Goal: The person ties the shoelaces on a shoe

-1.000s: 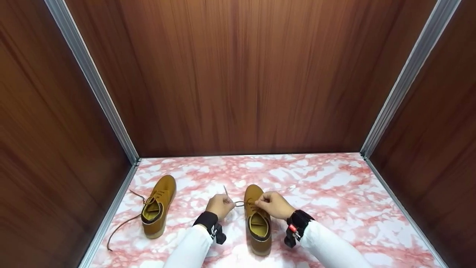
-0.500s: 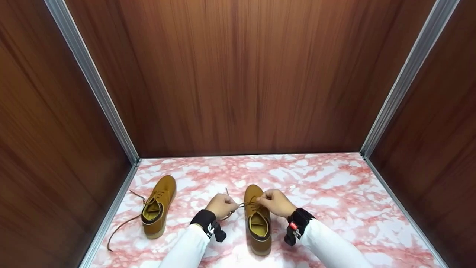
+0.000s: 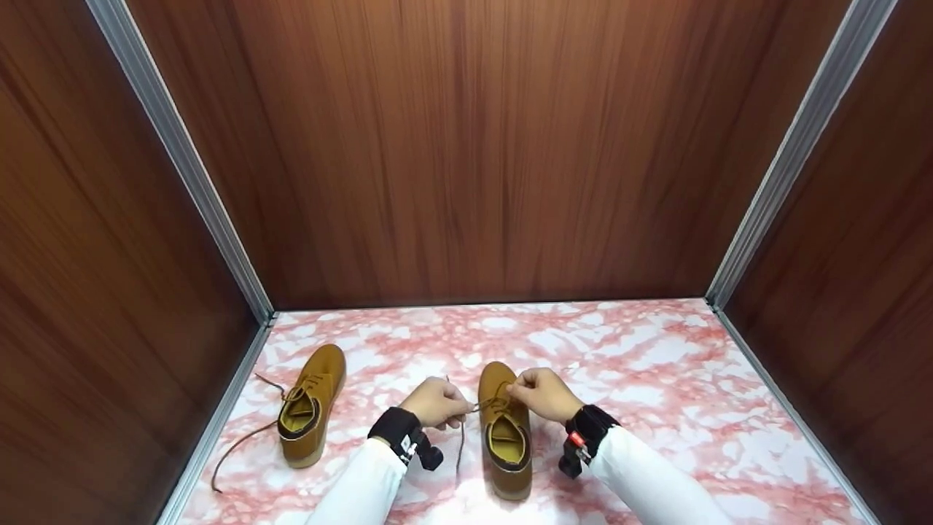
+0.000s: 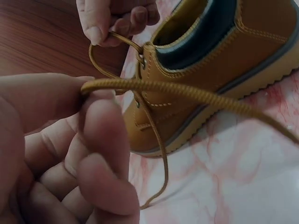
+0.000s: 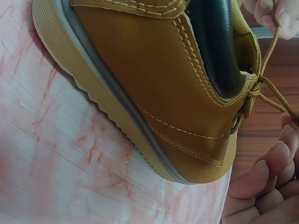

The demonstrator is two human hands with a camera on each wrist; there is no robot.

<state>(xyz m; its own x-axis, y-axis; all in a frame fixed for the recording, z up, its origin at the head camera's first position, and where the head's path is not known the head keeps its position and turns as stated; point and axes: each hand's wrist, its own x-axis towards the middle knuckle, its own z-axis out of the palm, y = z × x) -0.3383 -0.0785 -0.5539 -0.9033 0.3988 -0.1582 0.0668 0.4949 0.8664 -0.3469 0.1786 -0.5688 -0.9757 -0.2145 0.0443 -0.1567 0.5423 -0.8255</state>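
Observation:
A tan lace-up shoe (image 3: pixel 510 477) stands between my hands, toe pointing away, with a dark collar and yellow lining. To its left, my left hand (image 3: pixel 435 403) pinches a brown shoelace (image 4: pixel 187 92) between thumb and index finger, and a loose length trails toward the near side. My right hand (image 3: pixel 545 394), over the right side of the shoe's front, pinches another part of the lace, drawn out from the tongue. The right wrist view has a knot (image 5: pixel 253 90) at the top of the lacing, with lace running from it to both hands. The right fingertips are partly cut off there.
A matching tan shoe (image 3: pixel 310 441) stands at the left, its laces lying loose on the pink-and-white marbled tabletop (image 3: pixel 641 364). Brown wood-look panels (image 3: pixel 466 160) with metal corner strips enclose the back and both sides.
My left fingertips have shifted slightly toward the shoe, and the loose lace now hangs toward the near side. My right hand has moved slightly away and right, still pinching lace.

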